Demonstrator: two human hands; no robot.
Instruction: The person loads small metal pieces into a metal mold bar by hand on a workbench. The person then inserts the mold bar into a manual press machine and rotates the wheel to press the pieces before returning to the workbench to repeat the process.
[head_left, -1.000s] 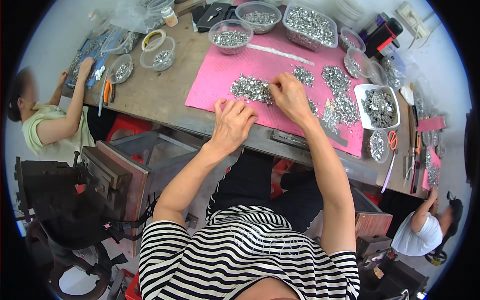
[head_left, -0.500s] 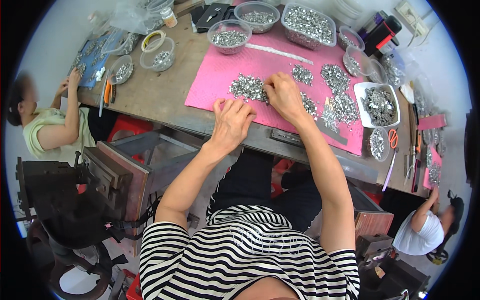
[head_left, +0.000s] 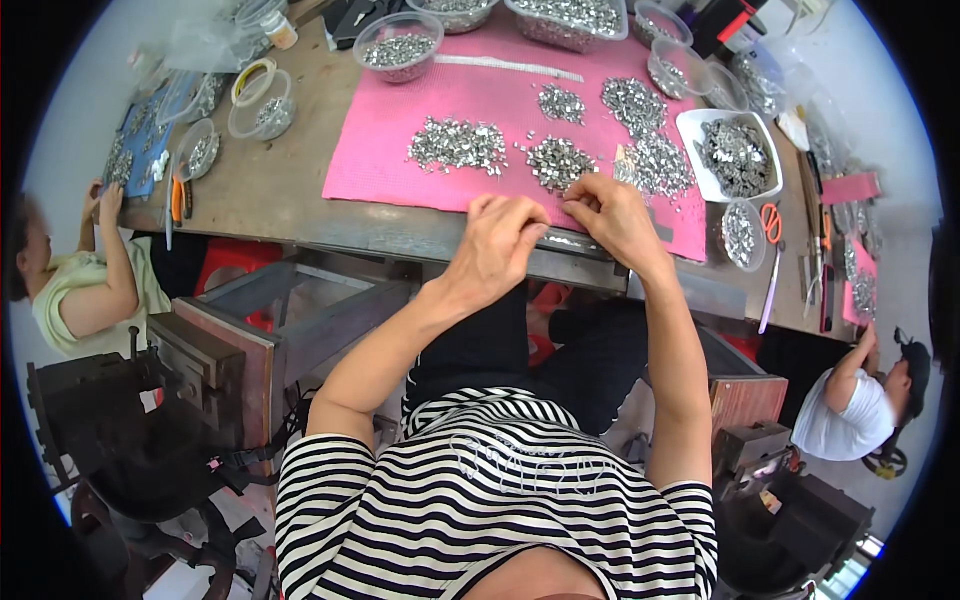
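Okay, right hand [head_left: 618,226]: at the near edge of the middle pile [head_left: 558,160]; thumb and index tips curled close, but we can't tell if they pinch a piece.
Left hand [head_left: 500,248]: fingers bent, thumb near index, over the front edge of the pink mat [head_left: 372,168]; we can't make out anything held.
Metal pieces: small, silvery; middle pile just past the right fingertips, left pile [head_left: 458,145] near it, stray bits between.
Mixing risk: we'd say a sweeping hand could merge these piles, since the gap is narrow.
Drop risk: pieces dragged too far toward the wearer could fall off the bench front, we think.
Surface: mat lies on a brown bench [head_left: 305,160]; white tray [head_left: 699,178] of metal bits to the right, orange-handled pliers [head_left: 177,200] to the left.
Room: we see one co-worker [head_left: 95,300] far left, pale green top, another [head_left: 845,415] far right, white top; dark machine [head_left: 95,405] lower left.
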